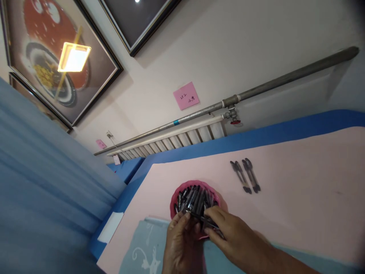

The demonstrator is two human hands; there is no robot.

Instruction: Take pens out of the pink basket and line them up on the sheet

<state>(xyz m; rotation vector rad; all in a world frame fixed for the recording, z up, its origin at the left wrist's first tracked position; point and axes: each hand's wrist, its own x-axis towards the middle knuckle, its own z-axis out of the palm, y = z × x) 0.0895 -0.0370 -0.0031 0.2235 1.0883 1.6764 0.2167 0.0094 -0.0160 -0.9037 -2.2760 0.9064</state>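
Note:
A pink scalloped bowl (172, 204) on the pink table cover is filled with slim black sticks (194, 198), some of them shiny as if in clear film. Over its near side, my left hand (178, 239) pinches one end of a black stick (197, 216) between thumb and fingers. My right hand (230, 232) is closed round the other end of that stick, which lies roughly level between both hands. Right of the bowl, several black double-ended sticks (245, 176) with wider rounded tips lie side by side. The exact kind of stick is hard to make out.
A light blue patterned cloth (145, 247) lies along the near edge. At the left are a white paper (111, 227) and a blue curtain (51, 182). Behind the table run a radiator (182, 140) and a metal pipe (265, 83) with a red valve handle (235, 122).

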